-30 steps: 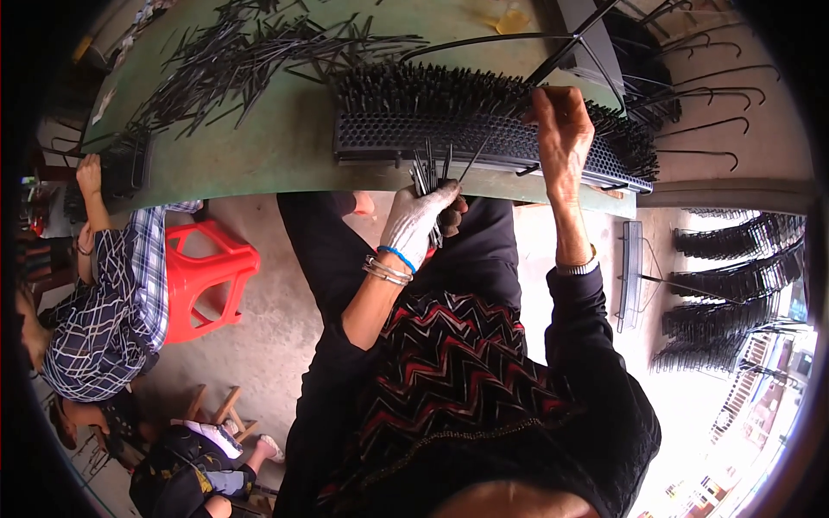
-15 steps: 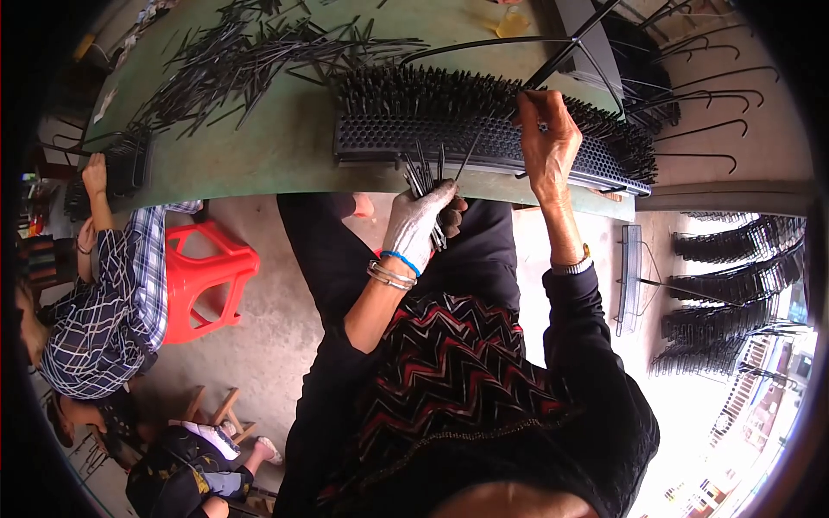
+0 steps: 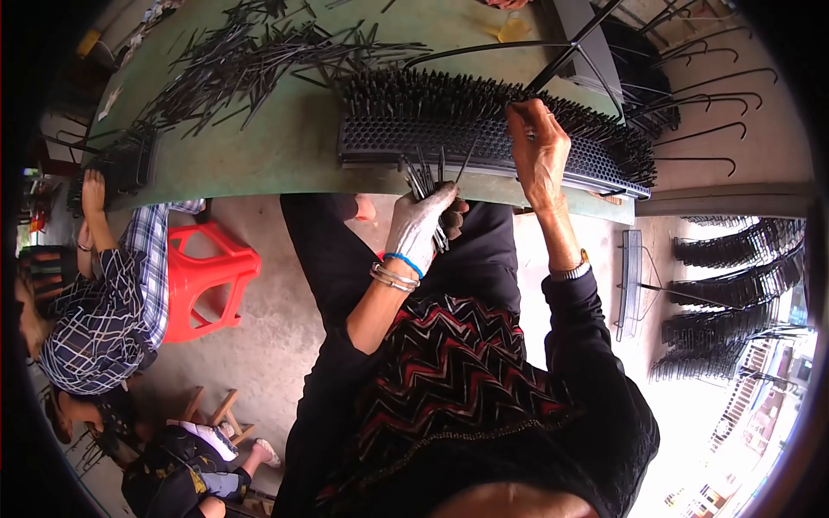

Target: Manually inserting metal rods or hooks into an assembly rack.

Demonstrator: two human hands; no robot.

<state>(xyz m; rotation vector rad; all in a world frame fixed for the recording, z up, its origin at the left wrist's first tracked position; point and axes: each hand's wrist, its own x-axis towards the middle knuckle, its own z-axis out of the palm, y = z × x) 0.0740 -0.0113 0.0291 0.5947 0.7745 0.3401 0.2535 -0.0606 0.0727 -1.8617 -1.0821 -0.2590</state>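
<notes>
A long black perforated rack lies along the near edge of the table, its back rows filled with upright thin black sticks. My left hand, in a whitish glove with dark fingertips, is closed round a bundle of the same black sticks just in front of the rack. Their upper ends fan out over the table edge. My bare right hand is over the rack right of its middle, thumb and fingers pinched together at the border of the filled rows. What the fingertips hold is hidden.
Loose black sticks lie heaped on the green table. Black bent rods rise behind the rack near a yellow cup. A red stool and co-workers are at left. Black racks hang at right.
My right hand has moved slightly left and nearer me along the rack. My left hand stays nearly still with its bundle. At far left, a co-worker's hand has shifted on another rack.
</notes>
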